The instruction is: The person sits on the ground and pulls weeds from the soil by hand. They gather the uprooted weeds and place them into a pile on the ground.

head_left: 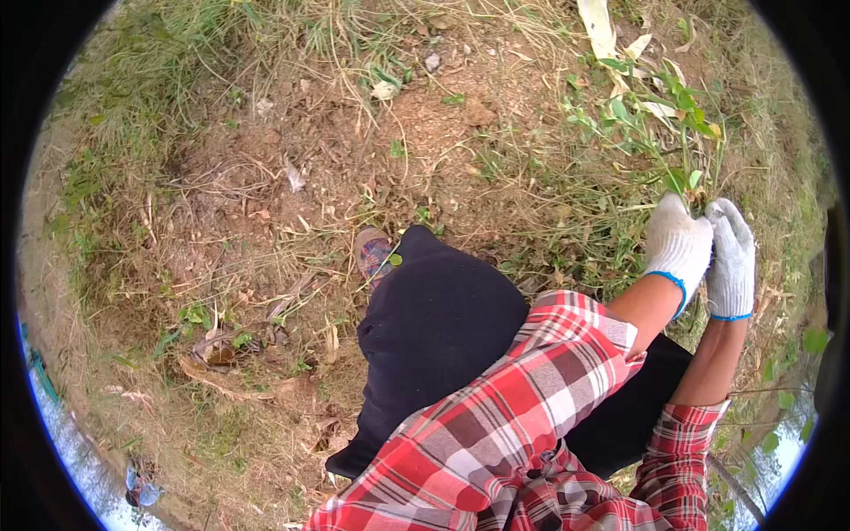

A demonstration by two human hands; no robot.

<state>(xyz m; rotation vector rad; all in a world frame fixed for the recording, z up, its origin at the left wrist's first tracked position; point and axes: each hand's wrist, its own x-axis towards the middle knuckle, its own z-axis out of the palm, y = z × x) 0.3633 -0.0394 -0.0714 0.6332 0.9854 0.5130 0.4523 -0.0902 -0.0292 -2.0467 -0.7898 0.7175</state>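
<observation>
My left hand [677, 242], in a white knit glove with a blue cuff edge, is closed around the lower stems of a leafy green plant [684, 143]. Close against it on the right is my right hand [732, 259], gloved the same way. Its fingers are curled near the base of those stems, but whether they grip anything is hidden. Dry grass and cut green stalks [584, 245] lie just left of the hands. Pale dry husk-like leaves [601, 33] rest on the ground beyond the plant.
My bent knee in black trousers [445, 332] and a patterned shoe [374, 255] are in the middle. Reddish bare soil [425, 126] with dry straw spreads ahead. Taller grass [133, 126] stands at left. A thin branch [734, 488] is at lower right. A small blue-clad figure [141, 488] shows far off.
</observation>
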